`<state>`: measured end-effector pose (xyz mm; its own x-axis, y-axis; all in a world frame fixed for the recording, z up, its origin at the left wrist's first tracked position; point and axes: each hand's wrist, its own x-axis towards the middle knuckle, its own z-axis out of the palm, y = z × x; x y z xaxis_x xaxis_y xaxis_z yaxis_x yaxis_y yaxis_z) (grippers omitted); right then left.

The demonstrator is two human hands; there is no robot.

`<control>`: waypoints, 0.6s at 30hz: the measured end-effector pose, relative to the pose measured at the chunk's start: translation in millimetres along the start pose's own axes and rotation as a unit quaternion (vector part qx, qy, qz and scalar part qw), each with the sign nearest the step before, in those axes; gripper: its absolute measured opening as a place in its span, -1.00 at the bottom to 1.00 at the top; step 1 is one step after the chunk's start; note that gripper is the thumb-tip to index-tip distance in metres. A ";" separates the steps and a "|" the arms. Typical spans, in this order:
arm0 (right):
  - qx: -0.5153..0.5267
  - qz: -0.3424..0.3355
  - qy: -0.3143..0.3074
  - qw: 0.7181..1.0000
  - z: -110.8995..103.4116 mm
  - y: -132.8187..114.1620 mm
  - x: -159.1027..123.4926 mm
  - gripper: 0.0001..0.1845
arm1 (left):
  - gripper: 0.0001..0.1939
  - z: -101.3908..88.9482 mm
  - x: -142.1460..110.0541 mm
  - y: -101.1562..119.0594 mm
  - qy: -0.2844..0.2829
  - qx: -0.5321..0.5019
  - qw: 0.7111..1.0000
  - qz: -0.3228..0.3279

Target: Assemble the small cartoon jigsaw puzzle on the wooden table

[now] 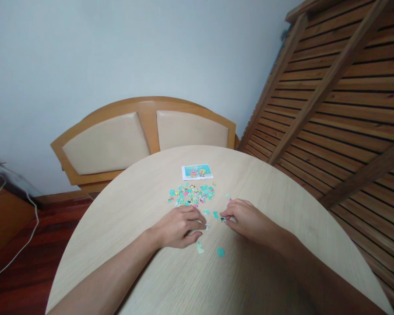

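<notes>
Head view shows, nearer than the puzzle pile (191, 194), left hand (183, 225) spread at a pale piece (207, 226), right hand (244, 218) pinching a dark-marked piece (222, 219).

Mostly teal puzzle pieces (205, 192) lie clustered, seemingly overlapping, with several apart.

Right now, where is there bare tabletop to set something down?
Bare tabletop lies left of the puzzle pile and right of the picture card. Crowded: the pile itself and the gap between left hand and right hand, with loose pieces.
</notes>
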<state>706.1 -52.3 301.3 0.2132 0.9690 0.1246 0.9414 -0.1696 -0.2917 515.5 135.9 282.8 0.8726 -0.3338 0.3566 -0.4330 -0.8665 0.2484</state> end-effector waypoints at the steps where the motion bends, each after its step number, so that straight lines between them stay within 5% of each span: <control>1: 0.000 -0.010 -0.017 1.000 -0.2 -2.3 0.2 -0.79 | -0.77 0.2 -0.2 -0.2 -0.001 -0.001 1.000 -0.002; 6: 0.033 0.002 -0.037 0.999 1.9 -12.0 1.2 -0.75 | -0.77 1.2 -1.1 -0.9 -0.002 -0.004 1.000 -0.006; 11: 0.028 0.042 -0.032 0.998 5.7 -17.4 2.4 -0.96 | -0.75 -1.4 0.0 0.5 0.002 0.008 1.000 0.000; 18: 0.003 0.044 -0.054 0.998 0.5 -26.0 -1.5 -0.89 | -0.76 -0.6 0.3 -0.6 -0.001 0.025 1.000 -0.007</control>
<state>681.2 -49.2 308.2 0.2662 0.9639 -0.0046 0.9184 -0.2550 -0.3026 515.9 136.6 283.2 0.8791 -0.3220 0.3516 -0.4085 -0.8889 0.2072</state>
